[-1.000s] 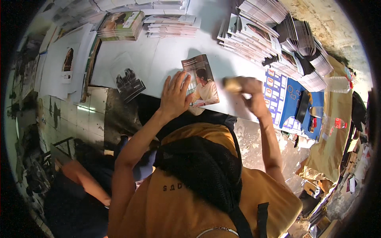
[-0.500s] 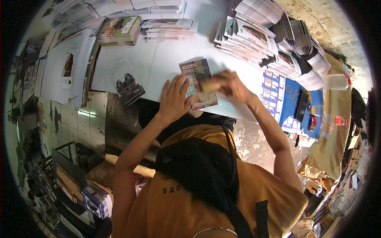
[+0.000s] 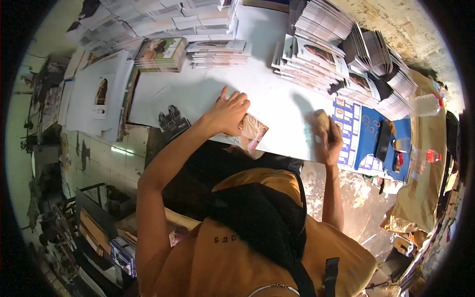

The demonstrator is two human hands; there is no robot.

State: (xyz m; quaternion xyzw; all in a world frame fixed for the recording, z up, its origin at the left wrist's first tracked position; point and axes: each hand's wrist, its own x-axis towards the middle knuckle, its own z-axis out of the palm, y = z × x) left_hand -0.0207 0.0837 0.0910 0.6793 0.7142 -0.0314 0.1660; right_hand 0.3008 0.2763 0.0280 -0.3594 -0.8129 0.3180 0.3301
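White tabletop (image 3: 277,101) before me | booklet stack (image 3: 316,57) at its far right | leaflet (image 3: 255,131) at its near edge, partly beneath my left hand (image 3: 225,115): fingers bent, I cannot tell whether gripping | my right hand (image 3: 330,142): fingers clamped on tan block (image 3: 322,119)

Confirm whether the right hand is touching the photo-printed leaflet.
Apart: the head view shows white work surface between the right hand and the photo-printed leaflet.

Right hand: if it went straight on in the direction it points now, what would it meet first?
Probably the stack of booklets: the right hand, gripping a tan block, points toward it across the white table, though its height is hard to judge.
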